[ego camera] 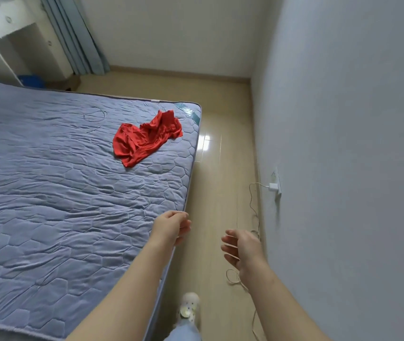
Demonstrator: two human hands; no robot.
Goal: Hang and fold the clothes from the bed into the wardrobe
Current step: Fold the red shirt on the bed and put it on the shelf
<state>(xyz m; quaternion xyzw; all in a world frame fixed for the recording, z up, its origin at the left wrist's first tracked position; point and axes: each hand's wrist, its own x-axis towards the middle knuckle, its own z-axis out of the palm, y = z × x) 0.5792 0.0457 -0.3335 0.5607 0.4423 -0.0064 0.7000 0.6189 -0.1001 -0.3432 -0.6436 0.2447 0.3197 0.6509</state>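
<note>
A: What lies on the bed (73, 193)?
B: A red garment (146, 139), crumpled near the far right corner, waiting to be picked up.
A: And the hands?
B: The left hand (171, 226) hovers at the bed's right edge and the right hand (241, 247) over the floor (220, 193). The fingers (229, 249) are loose, slightly spread and gripping nothing, so both hands look free to reach for it.

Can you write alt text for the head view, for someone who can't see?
A crumpled red garment lies near the far corner of a quilted blue bed. The left hand and right hand, both empty, reach forward by its edge.
</note>
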